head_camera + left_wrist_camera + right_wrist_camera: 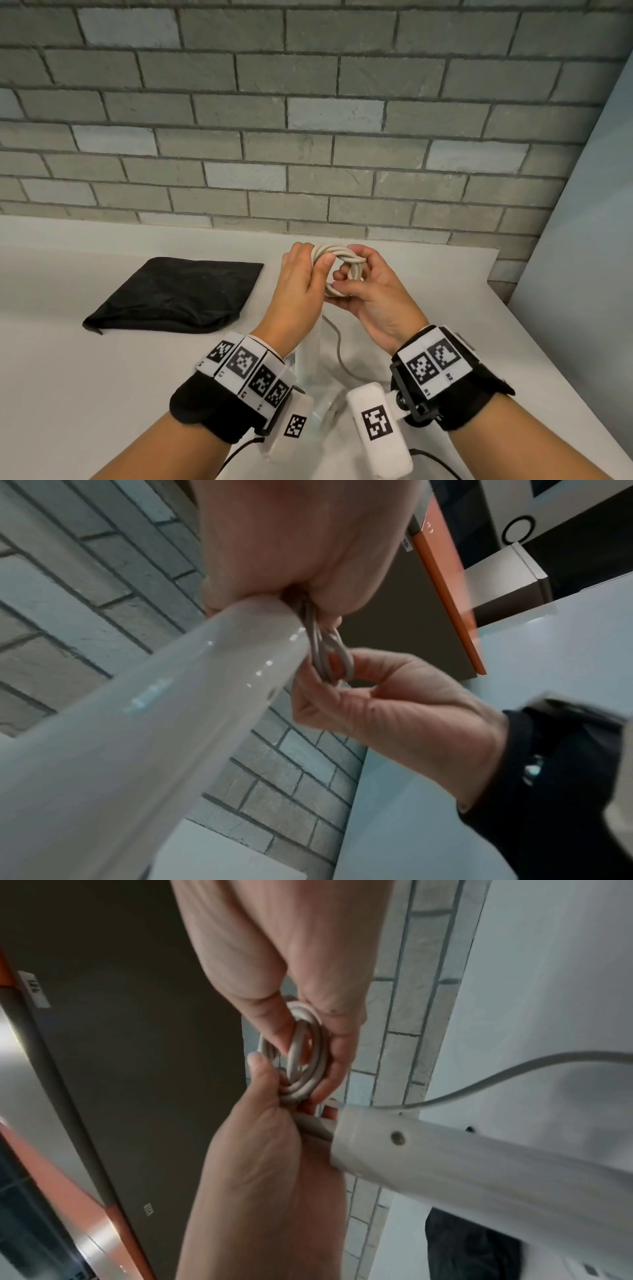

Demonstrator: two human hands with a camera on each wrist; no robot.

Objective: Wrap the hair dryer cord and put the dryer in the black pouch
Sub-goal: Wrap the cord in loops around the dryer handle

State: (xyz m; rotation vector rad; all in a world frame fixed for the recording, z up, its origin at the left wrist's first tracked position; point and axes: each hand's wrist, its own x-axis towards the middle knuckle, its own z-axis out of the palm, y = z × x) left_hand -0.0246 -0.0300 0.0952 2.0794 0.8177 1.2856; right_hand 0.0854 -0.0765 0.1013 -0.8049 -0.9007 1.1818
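In the head view both hands hold a coil of beige cord (pixel 342 255) above the white counter (pixel 102 394). My left hand (pixel 308 270) grips the coil's left side, thumb across the loops. My right hand (pixel 368 274) pinches the coil's right side. The wrist views show the same coil (pixel 330 658) (pixel 304 1056) between the fingers. The white dryer's handle (pixel 310 359) (pixel 171 710) (pixel 479 1172) runs down from the left palm; its body is mostly hidden between my wrists. A loose stretch of cord (pixel 339 349) (pixel 514 1066) trails from it. The black pouch (pixel 178 294) lies flat to the left.
A grey brick wall (pixel 308 120) backs the counter. The counter's right edge (pixel 548 370) runs diagonally close to my right wrist, with a pale wall (pixel 589 240) beyond it. A dark panel with an orange edge (pixel 445 593) shows in the wrist views.
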